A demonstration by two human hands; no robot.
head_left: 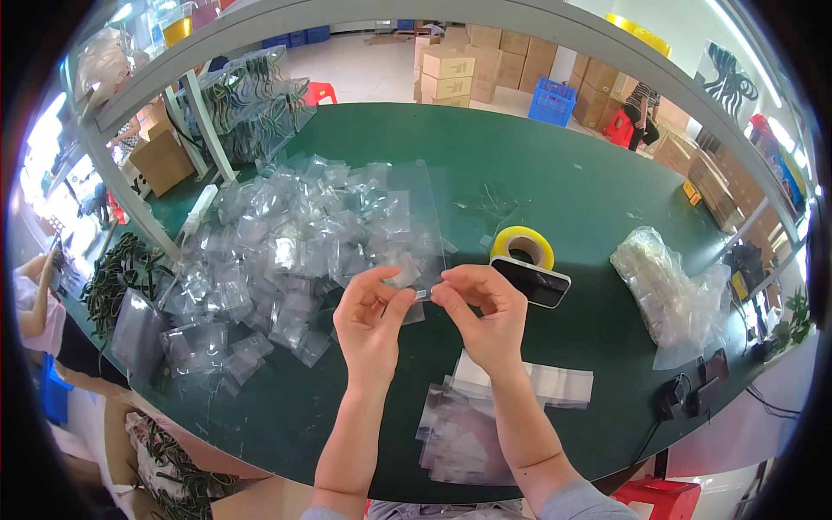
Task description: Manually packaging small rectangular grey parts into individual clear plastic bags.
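Observation:
Above the middle of the green table, my left hand (371, 322) and my right hand (482, 314) face each other, thumbs and forefingers pinched. Between their fingertips is a small clear piece (423, 295), too small to name; both hands seem to grip it. A large heap of small clear plastic bags (295, 243) spreads to the left of my left hand. Under my right forearm lie overlapping flat clear bags (464, 438) and a row of white-backed ones (563, 385). Beyond my right hand, a black phone (536, 282) leans against a roll of yellow tape (539, 244).
A crumpled clear plastic bag (667, 290) lies on the right of the green table (607, 191). Dark strips (126, 277) are piled at the left edge. A grey metal frame (347, 16) arches overhead. Black adapters (672, 399) with cables sit at the right. People sit farther off.

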